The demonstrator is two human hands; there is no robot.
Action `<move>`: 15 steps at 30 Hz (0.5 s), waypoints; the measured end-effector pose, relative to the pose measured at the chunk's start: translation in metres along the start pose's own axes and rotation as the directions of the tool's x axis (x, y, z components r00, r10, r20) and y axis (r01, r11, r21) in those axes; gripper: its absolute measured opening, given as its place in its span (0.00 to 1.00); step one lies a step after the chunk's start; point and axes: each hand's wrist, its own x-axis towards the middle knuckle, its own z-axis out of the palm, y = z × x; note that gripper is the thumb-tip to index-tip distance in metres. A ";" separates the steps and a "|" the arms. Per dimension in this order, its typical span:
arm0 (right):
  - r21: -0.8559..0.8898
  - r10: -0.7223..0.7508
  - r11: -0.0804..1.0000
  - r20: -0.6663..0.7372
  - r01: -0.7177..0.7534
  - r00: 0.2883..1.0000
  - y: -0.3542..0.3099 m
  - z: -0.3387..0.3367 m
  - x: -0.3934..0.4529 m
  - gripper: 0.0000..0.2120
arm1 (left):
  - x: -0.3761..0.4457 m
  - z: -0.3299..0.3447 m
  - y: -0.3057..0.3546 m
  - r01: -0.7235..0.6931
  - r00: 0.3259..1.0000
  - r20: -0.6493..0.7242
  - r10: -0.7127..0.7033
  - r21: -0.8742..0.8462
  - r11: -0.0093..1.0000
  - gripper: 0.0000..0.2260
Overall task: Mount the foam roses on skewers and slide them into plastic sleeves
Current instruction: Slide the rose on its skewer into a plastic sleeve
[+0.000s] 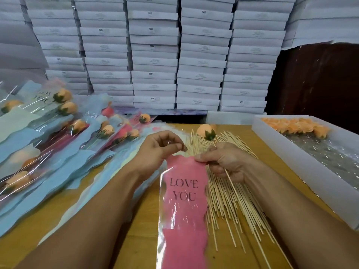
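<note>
A clear plastic sleeve with a pink "LOVE YOU" panel (184, 200) is held over the middle of the wooden table (143, 220), its lower end reaching toward the near edge. Its top edge is pinched between thumb and forefinger of the left hand (161, 147). The sleeve's top right corner is pinched by the right hand (223, 160), and a thin bamboo skewer carrying an orange foam rose with green sepals (206, 131) is gripped in its curled fingers. A loose pile of bamboo skewers (229, 200) is spread beneath. Finished sleeved roses (58, 133) are heaped along the left edge. A white tray of orange foam roses (299, 127) is seen at the right edge.
</note>
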 end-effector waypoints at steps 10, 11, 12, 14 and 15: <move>0.000 0.035 0.999 -0.324 -0.037 0.946 -0.009 -0.018 0.017 0.22 | 0.001 -0.004 -0.004 0.056 0.981 0.185 -0.058 0.016 0.998 0.04; 0.015 0.017 1.000 -0.387 -0.012 0.922 -0.016 -0.022 0.022 0.21 | 0.001 -0.004 -0.005 0.055 0.976 0.211 -0.056 0.012 0.998 0.04; 0.025 -0.007 0.999 -0.440 0.020 0.898 -0.024 -0.025 0.028 0.20 | 0.002 -0.003 -0.004 0.056 0.971 0.234 -0.053 -0.005 0.998 0.03; 0.013 -0.062 0.997 -0.508 0.079 0.859 -0.046 -0.030 0.039 0.18 | 0.002 -0.002 -0.002 0.068 0.962 0.268 -0.049 -0.060 0.996 0.04; 0.002 -0.089 0.994 -0.535 0.106 0.840 -0.058 -0.032 0.044 0.17 | 0.002 -0.001 -0.001 0.076 0.957 0.285 -0.048 -0.085 0.993 0.05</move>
